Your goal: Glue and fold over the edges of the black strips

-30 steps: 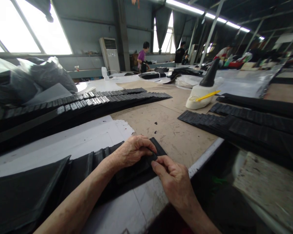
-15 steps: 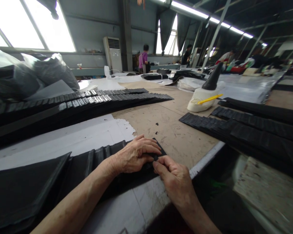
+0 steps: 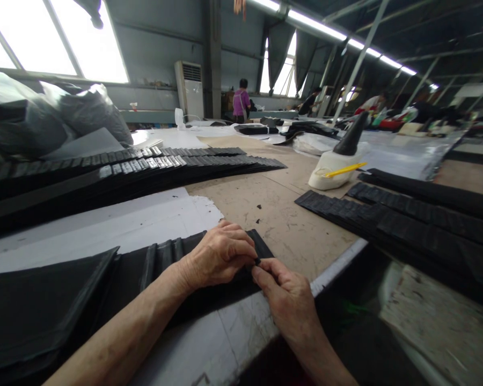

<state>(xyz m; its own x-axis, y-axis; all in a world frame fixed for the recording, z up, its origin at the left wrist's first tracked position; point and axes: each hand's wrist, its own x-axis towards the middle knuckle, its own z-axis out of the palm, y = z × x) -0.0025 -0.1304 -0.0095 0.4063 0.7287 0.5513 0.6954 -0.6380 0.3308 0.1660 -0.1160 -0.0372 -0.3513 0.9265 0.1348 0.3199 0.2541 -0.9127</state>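
Near the table's front edge, my left hand (image 3: 225,254) rests over a flat black sheet piece (image 3: 260,244), its fingers bent and pressed together. My right hand (image 3: 285,284) meets it fingertip to fingertip, thumb and forefinger pinching. Between the two hands shows a small dark bit (image 3: 258,261), mostly covered by the fingers, so its kind is unclear. Several black pieces with folded edges (image 3: 161,262) overlap beneath my left wrist. Larger black panels (image 3: 44,305) lie at the lower left, by my left forearm.
Long rows of overlapped black pieces (image 3: 145,177) lie at the left, others (image 3: 386,214) at the right. A white bottle with a black cone nozzle (image 3: 332,171) stands behind, a yellow stick (image 3: 346,170) against it. Plastic bags (image 3: 88,112) sit back left. A person in purple (image 3: 240,102) stands far off.
My left fingers have drawn back slightly and curled in towards the right fingertips, uncovering more of the black piece's far corner. My right hand stays nearly in place, still pinching.
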